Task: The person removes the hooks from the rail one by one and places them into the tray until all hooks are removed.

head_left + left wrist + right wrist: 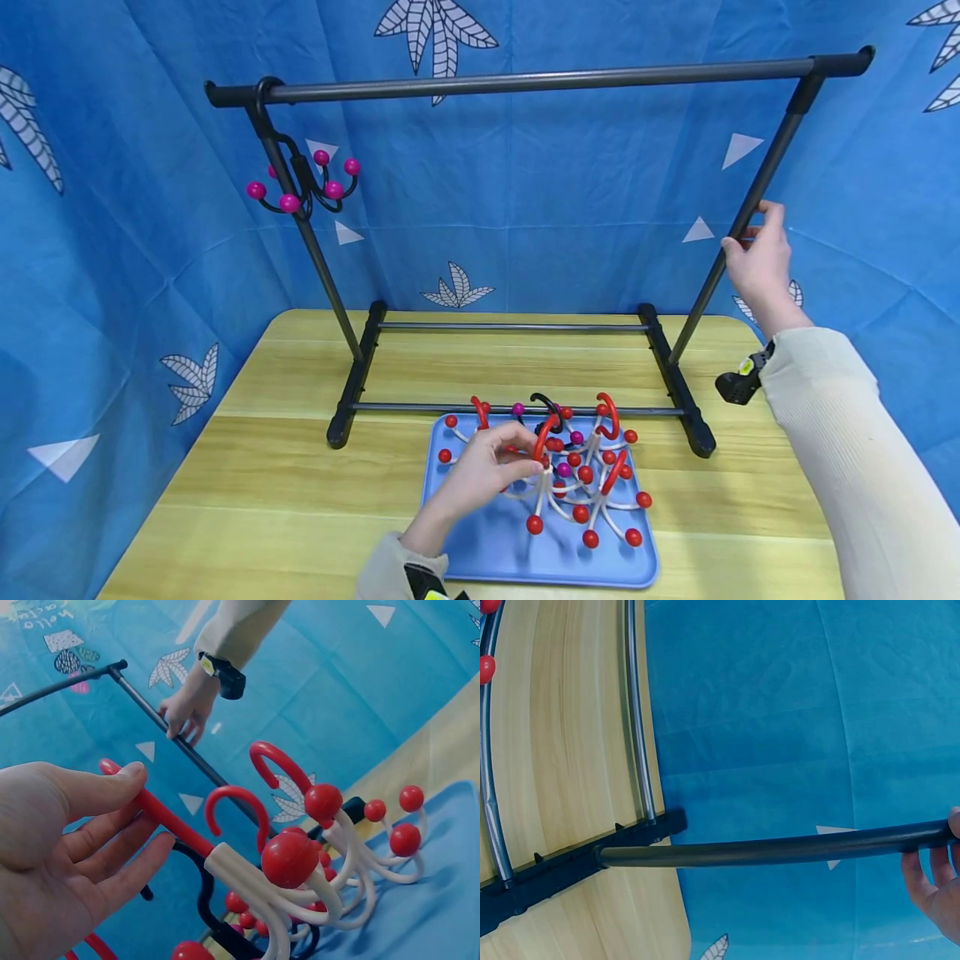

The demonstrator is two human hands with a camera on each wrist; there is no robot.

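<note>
My left hand (483, 471) pinches the red hook (172, 825) of a white hanger (238, 874) with several curved arms tipped by red balls. This hanger is over the blue tray (495, 558), among other red-and-white hangers (606, 496). A black hook (542, 397) and some pink balls show between them at the tray's back. My right hand (759, 262) holds the right post (780, 852) of a black garment rack partway up, its fingers around the bar. On the rack's top bar (525, 82), at the far left, hangs a black hanger (300, 171) with pink balls.
The rack's black feet (678, 392) stand on a wooden table (247, 483), joined by two thin metal rods. Its front rod (420, 407) passes just behind the tray. Blue patterned cloth (570, 200) hangs behind the table.
</note>
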